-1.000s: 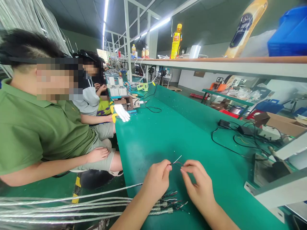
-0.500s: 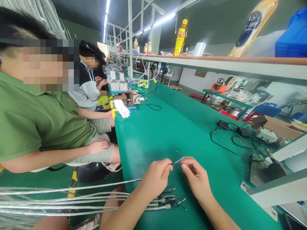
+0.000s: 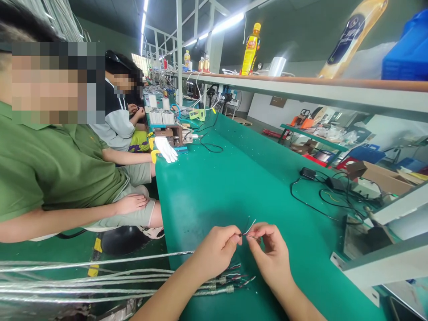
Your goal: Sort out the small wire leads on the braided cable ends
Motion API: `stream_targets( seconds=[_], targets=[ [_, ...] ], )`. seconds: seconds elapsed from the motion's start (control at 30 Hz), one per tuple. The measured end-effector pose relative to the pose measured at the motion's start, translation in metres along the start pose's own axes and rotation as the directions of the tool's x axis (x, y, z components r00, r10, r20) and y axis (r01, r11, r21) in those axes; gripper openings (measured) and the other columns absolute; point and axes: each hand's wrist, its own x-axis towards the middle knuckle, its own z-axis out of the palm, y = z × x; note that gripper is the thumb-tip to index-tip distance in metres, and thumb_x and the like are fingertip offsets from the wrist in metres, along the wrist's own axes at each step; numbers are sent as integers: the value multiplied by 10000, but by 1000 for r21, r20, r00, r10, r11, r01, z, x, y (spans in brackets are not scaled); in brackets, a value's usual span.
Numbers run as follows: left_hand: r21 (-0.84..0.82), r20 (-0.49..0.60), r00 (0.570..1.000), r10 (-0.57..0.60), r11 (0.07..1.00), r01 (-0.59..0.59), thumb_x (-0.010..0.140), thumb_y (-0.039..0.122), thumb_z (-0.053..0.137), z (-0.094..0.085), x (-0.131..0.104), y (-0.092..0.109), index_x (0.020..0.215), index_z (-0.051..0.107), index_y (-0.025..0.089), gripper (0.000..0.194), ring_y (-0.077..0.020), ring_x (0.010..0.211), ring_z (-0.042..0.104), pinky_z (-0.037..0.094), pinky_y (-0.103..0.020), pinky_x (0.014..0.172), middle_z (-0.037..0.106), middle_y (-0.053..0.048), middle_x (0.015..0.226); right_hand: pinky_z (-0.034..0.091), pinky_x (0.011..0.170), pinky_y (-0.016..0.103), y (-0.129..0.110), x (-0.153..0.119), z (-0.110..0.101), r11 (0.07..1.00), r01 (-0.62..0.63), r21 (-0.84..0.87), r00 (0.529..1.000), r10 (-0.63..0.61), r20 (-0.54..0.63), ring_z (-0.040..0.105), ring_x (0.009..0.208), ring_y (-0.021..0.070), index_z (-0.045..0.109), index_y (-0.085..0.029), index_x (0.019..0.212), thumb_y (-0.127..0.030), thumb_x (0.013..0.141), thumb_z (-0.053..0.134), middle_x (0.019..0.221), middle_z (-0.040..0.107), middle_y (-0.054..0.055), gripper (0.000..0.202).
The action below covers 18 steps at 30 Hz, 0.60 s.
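Note:
My left hand [image 3: 216, 249] is closed around the end of a silvery cable [image 3: 174, 254] that comes in from the left. Thin wires [image 3: 249, 228], white, dark and reddish, fan out past its fingertips. My right hand [image 3: 272, 252] pinches at one or more of these wires, its thumb and index finger close to the left fingertips. Below my left wrist, several more braided cables [image 3: 197, 292] lie over the table edge, their ends stripped into twisted coloured wires [image 3: 245, 282].
The green table [image 3: 187, 191] stretches ahead. A white glove [image 3: 166, 150] lies by a machine [image 3: 171, 133]. Black adapters and cords [image 3: 309, 173] lie at right, near a white metal post [image 3: 384, 254]. A shelf [image 3: 301, 87] holds bottles. A person in green [image 3: 67, 178] sits at left.
My right hand has moved slightly left, nearer my left hand. The wires at the cable end are more spread apart. The whole view has shifted a little.

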Motion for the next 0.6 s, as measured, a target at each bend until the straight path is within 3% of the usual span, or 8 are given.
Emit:
stream_targets(
  seconds=[0.2, 0.47, 0.6],
  targets=[
    [-25, 13, 1000, 23, 999, -23, 991, 267, 386, -1, 1, 0, 802, 591, 185, 291, -98, 542, 442, 305, -205, 541, 514, 50, 602, 430, 733, 355, 4, 2, -3, 998, -48, 38, 997, 45, 68, 547, 816, 189, 448, -275, 945, -205, 921, 616, 872, 578, 9, 184],
    [-49, -17, 1000, 0, 999, -1, 975, 266, 417, 2, 0, -2, 761, 595, 183, 290, -90, 500, 371, 246, -211, 498, 452, 60, 567, 352, 624, 306, 5, 14, -17, 999, -39, 23, 995, 36, 92, 454, 719, 174, 320, -269, 827, -244, 953, 542, 791, 490, -15, 256],
    [-56, -58, 998, -11, 998, 8, 990, 298, 394, 0, 2, -9, 790, 581, 186, 296, -96, 495, 367, 253, -214, 494, 438, 59, 561, 357, 650, 301, 8, 32, -49, 1000, 7, 26, 992, -4, -125, 465, 763, 184, 337, -265, 804, -269, 897, 633, 793, 491, -8, 310]
  ],
)
